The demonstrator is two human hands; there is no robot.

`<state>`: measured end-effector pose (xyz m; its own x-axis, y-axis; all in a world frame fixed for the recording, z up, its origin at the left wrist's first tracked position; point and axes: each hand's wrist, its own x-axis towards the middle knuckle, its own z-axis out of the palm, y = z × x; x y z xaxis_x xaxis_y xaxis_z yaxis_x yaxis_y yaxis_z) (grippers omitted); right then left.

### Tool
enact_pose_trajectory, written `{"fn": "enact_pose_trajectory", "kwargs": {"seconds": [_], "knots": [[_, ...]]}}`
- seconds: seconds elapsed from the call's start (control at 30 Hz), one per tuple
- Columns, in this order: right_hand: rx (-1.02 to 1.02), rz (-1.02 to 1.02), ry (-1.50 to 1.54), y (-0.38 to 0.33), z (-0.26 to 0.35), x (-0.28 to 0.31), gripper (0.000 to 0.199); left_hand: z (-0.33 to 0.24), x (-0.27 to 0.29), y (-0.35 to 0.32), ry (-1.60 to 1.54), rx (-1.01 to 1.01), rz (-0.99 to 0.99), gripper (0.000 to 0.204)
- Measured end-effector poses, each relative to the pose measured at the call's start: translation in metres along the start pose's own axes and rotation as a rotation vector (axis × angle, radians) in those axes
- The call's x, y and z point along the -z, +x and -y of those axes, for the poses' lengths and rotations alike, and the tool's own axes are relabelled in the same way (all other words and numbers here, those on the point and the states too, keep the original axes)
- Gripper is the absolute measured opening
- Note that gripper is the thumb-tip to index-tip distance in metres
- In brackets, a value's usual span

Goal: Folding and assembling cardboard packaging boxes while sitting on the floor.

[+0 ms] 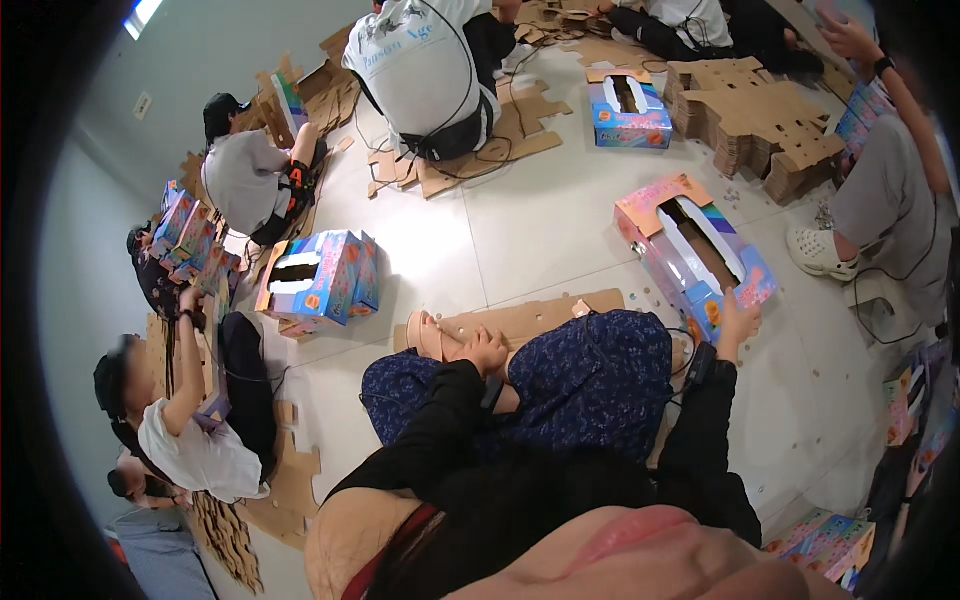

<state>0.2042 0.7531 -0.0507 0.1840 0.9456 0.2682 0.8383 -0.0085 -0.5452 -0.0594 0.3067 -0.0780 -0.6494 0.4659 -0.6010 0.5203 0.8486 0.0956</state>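
Observation:
To the right of my knees stands a colourful printed cardboard box (668, 268) with a long cut-out in its top. My right hand (740, 318) has hold of its near end, fingers against the printed side. My left hand (486, 350) rests by my bare foot and ankle with nothing visible in it, its fingers loosely bent. Beneath my feet is a flat piece of brown cardboard (540, 313).
Finished-looking boxes of the same print (340, 275) stand at the left, and another box (632, 132) is farther off. A stack of flat brown cardboard (765, 110) lies at the far right. Several people sit around on the tiled floor (545, 220), among cables and small scraps.

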Motion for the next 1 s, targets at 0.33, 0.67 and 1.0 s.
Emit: {"fn": "enact_pose_trajectory", "kwargs": {"seconds": [0.33,0.67,1.0], "knots": [[-0.402,0.331,0.43,0.007,0.019,-0.004,0.101,-0.004,0.002,-0.011,0.013,-0.037,-0.04,0.058],[-0.512,0.332,0.427,-0.019,0.006,0.033,0.075,-0.005,-0.002,-0.019,-0.129,-0.008,-0.186,0.051],[0.056,-0.263,0.682,-0.023,0.003,0.097,0.069,-0.006,-0.023,-0.004,-0.158,-0.028,-0.397,0.042]]}}
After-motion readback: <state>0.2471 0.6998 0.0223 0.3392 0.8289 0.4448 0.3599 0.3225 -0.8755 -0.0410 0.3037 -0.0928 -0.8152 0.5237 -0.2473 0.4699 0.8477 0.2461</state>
